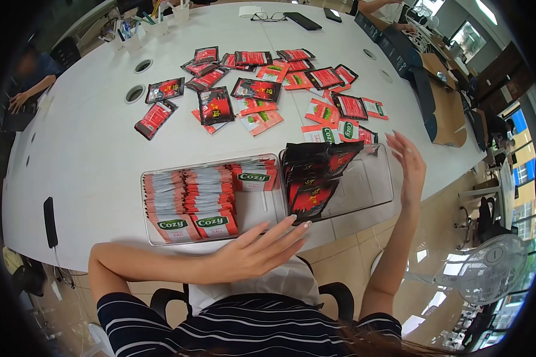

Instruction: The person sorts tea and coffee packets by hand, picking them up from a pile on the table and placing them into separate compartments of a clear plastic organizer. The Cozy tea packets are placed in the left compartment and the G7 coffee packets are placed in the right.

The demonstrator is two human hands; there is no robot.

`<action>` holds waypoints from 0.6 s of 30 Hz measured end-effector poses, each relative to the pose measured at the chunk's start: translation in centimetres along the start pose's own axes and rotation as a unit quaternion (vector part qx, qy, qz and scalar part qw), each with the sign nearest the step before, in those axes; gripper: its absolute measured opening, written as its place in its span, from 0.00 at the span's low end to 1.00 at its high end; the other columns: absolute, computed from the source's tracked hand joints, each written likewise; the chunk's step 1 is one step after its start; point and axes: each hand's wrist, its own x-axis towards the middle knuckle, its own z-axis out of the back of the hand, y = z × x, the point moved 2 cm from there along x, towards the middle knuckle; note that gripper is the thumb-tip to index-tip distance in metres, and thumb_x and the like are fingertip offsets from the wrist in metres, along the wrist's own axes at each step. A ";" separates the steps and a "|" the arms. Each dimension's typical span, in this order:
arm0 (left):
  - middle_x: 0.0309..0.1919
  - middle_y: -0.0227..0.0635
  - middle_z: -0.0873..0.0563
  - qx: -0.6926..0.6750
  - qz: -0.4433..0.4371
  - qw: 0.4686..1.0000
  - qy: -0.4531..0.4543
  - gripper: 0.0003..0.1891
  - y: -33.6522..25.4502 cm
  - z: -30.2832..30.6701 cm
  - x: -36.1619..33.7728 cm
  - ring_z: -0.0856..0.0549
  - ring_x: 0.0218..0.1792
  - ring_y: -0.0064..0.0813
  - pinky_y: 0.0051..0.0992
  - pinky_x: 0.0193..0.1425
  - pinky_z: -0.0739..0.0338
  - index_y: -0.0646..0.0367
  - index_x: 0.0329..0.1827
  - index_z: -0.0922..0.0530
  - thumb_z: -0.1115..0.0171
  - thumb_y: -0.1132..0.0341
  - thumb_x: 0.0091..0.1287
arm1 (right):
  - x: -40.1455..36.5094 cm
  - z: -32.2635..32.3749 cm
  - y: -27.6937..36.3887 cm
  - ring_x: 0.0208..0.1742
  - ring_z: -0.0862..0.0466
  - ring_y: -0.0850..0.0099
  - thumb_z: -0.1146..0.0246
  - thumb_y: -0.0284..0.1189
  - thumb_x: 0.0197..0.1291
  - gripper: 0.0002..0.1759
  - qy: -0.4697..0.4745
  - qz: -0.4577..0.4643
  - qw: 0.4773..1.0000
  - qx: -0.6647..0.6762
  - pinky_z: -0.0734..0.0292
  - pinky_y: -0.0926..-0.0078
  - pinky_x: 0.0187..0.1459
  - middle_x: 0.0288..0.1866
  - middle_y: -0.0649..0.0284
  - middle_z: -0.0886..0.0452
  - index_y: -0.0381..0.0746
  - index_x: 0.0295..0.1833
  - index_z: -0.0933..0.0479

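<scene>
The black sachets point(315, 178) are being stacked slantwise in the right compartment of the clear tray point(369, 191), at the near edge of the table point(89, 149). Cozy sachets point(196, 199) are filling the left one. The left hand point(253, 250) is being rested with fingers spread wide, tips touching the tray's near wall. The right hand point(412, 169) is being held open and empty beside the tray's right end. Arguably the stack is best being squared from both sides together, so nothing is being tipped over the divider.

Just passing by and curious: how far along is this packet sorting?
Done: the clear tray holds rows of Cozy sachets on one side, black-red sachets on the other. In hand: nothing; left hand lies at the tray's near edge, right hand hovers open beside it. Remaining: many loose sachets on the table.
</scene>
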 end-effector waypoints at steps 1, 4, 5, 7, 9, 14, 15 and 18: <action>0.71 0.37 0.31 0.004 0.002 1.000 -0.010 0.20 -0.1 -0.3 -0.1 0.31 0.70 0.33 0.38 0.70 0.42 0.48 0.60 0.22 0.46 0.55 0.66 | 1.3 -0.3 0.6 0.59 0.20 0.69 0.45 0.29 0.69 0.19 0.036 0.021 0.999 0.021 0.31 0.73 0.64 0.57 0.54 0.18 0.30 0.61 0.26; 0.72 0.33 0.32 0.039 -0.006 0.999 -0.019 0.18 -0.2 -0.9 0.0 0.32 0.71 0.31 0.41 0.71 0.47 0.44 0.58 0.21 0.47 0.55 0.66 | 5.5 -2.0 0.1 0.59 0.20 0.69 0.42 0.25 0.66 0.21 0.194 0.029 0.980 -0.022 0.32 0.73 0.65 0.57 0.56 0.18 0.31 0.63 0.27; 0.72 0.32 0.32 0.053 -0.011 0.998 -0.017 0.18 -0.2 -1.0 0.0 0.32 0.71 0.30 0.42 0.72 0.48 0.43 0.57 0.20 0.47 0.55 0.66 | 6.4 -2.8 -0.2 0.62 0.22 0.69 0.40 0.25 0.64 0.23 0.253 -0.025 0.967 -0.014 0.33 0.71 0.67 0.59 0.58 0.19 0.34 0.65 0.27; 0.72 0.31 0.32 0.054 -0.007 0.998 -0.024 0.19 -0.2 -1.2 0.0 0.33 0.71 0.30 0.43 0.71 0.51 0.42 0.57 0.20 0.47 0.54 0.65 | 7.8 -4.1 -0.8 0.64 0.24 0.70 0.40 0.25 0.64 0.23 0.290 0.004 0.956 0.046 0.35 0.71 0.68 0.62 0.59 0.21 0.36 0.65 0.27; 0.72 0.31 0.31 0.044 -0.006 0.999 -0.028 0.19 -0.1 -1.4 -0.1 0.33 0.72 0.29 0.43 0.71 0.54 0.43 0.57 0.20 0.47 0.54 0.65 | 9.1 -4.7 -0.9 0.69 0.28 0.70 0.38 0.26 0.62 0.25 0.329 -0.007 0.942 0.069 0.38 0.71 0.70 0.69 0.61 0.27 0.38 0.66 0.27; 0.67 0.21 0.25 0.034 -0.012 0.999 -0.013 0.15 0.4 -0.7 0.5 0.29 0.66 0.23 0.32 0.63 0.47 0.40 0.54 0.18 0.44 0.55 0.65 | 10.7 -6.9 -2.8 0.76 0.39 0.65 0.30 0.30 0.53 0.34 0.451 0.003 0.892 0.031 0.43 0.64 0.73 0.75 0.59 0.36 0.43 0.68 0.28; 0.67 0.21 0.25 0.030 -0.016 0.999 -0.005 0.16 0.4 -0.6 0.4 0.29 0.66 0.24 0.32 0.62 0.46 0.40 0.54 0.18 0.44 0.54 0.65 | 10.6 -7.7 -2.9 0.77 0.41 0.64 0.29 0.31 0.51 0.36 0.461 0.067 0.884 -0.033 0.45 0.63 0.73 0.76 0.58 0.38 0.45 0.69 0.28; 0.68 0.25 0.27 0.024 -0.032 0.999 0.005 0.19 0.6 -0.8 0.3 0.32 0.69 0.27 0.30 0.58 0.45 0.45 0.57 0.20 0.46 0.54 0.65 | 10.5 -8.8 -3.2 0.80 0.49 0.60 0.26 0.33 0.45 0.43 0.446 0.124 0.873 -0.152 0.50 0.58 0.75 0.79 0.58 0.44 0.53 0.71 0.31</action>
